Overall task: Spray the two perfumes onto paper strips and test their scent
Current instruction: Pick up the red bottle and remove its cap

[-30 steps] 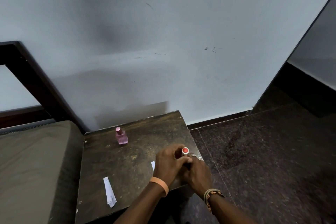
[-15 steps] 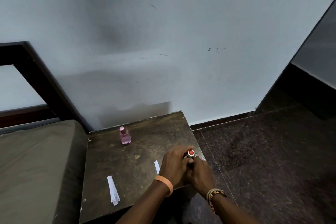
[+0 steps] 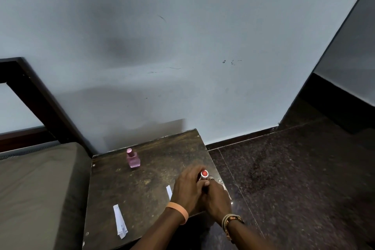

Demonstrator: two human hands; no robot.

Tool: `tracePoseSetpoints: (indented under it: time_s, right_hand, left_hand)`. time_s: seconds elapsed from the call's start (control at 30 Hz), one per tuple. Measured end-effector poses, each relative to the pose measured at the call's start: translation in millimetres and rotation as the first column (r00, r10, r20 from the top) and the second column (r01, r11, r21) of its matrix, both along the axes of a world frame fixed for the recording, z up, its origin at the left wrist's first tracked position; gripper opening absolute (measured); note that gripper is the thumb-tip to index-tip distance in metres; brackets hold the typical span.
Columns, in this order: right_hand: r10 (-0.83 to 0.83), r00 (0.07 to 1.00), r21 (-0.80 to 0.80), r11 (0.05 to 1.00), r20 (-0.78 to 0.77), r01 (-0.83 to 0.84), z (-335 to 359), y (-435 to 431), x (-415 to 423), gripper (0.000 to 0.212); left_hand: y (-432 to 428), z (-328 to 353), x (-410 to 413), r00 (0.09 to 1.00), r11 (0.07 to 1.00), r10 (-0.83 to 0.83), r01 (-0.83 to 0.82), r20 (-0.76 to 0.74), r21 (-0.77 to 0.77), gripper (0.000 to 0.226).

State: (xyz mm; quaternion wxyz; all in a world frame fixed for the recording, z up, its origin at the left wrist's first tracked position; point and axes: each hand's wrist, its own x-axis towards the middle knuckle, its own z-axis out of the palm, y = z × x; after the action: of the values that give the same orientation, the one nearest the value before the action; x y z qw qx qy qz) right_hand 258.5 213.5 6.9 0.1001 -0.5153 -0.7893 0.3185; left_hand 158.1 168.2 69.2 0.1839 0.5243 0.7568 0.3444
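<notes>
A pink perfume bottle stands upright near the back of the dark wooden table. Both hands meet at the table's right front edge around a second perfume with a red-topped cap. My left hand grips its upper part, fingers curled round the cap. My right hand holds the lower part, which is hidden. One white paper strip lies at the front left of the table. Another paper strip lies just left of my left hand, partly hidden.
A brown mattress with a dark wooden bed frame borders the table's left side. A pale wall rises right behind the table. Dark speckled floor stretches to the right.
The hands stay clasped on the red-capped perfume at the same spot; only the camera view has shifted slightly. The pink bottle and the strips have not moved.
</notes>
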Motion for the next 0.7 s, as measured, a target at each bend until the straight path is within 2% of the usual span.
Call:
tracePoseSetpoints:
  time_s: [0.07, 0.23, 0.37, 0.5, 0.7]
  right_hand:
    - [0.017, 1.000, -0.019, 1.000, 0.000, -0.017, -3.1, 2.4, 0.5, 0.010]
    - [0.060, 0.997, -0.047, 0.997, -0.041, -0.062, -1.8, 6.5, 3.1, 0.028]
    - [0.084, 0.995, 0.025, 0.996, -0.055, -0.083, 9.1, 5.8, 10.8, 0.016]
    - [0.085, 0.996, 0.056, 0.995, -0.039, -0.083, 14.0, 5.7, 14.2, 0.014]
    - [0.074, 0.997, 0.047, 0.996, -0.017, -0.073, 16.8, 7.3, 11.3, 0.013]
  left_hand:
    - [-1.0, -2.8, -0.4, 1.000, 1.000, -0.020, 0.021, 0.007, -0.014, 0.043]
    - [-2.5, -4.3, 0.4, 0.998, 0.998, -0.060, 0.060, -0.033, 0.001, 0.042]
    - [-4.6, -7.0, -1.7, 0.996, 0.996, -0.090, 0.090, -0.012, -0.005, 0.048]
    - [-5.5, -6.4, -1.3, 0.999, 0.999, -0.044, 0.044, 0.004, 0.002, 0.046]
    - [-3.3, -7.8, -3.9, 0.993, 0.995, -0.104, 0.103, -0.058, -0.011, 0.045]
